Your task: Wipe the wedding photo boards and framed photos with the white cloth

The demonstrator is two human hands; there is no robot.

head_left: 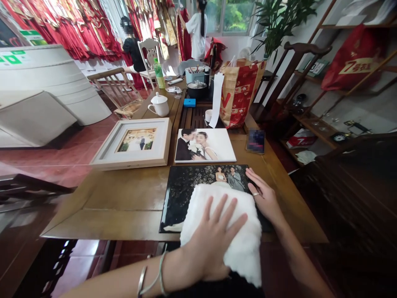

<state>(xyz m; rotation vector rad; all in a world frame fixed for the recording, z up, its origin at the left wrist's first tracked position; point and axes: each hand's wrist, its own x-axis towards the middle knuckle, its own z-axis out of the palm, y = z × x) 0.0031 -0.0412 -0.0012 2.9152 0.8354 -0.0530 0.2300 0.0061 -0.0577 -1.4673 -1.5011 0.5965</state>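
Observation:
A glossy dark wedding photo panel (182, 194) lies flat at the front edge of the wooden table. Over its lower right part is spread a white cloth (198, 203), which hangs past the table's front edge. My left hand (211, 244) presses flat on this cloth with its fingers spread. At the panel's right edge rests my right hand (265, 196), fingers stretched out, the tips touching the panel's upper right corner. Just behind lies a white-edged wedding photo panel (217, 142). To its left is a light wood picture frame (133, 142) with a small photo.
The table (124, 190) also bears a white lidded cup (159, 104), a green bottle (159, 73), a blue box (190, 102), a red paper bag (237, 93) and a phone (256, 141). Chairs stand around it. Two people are near the hanging red garments (89, 33).

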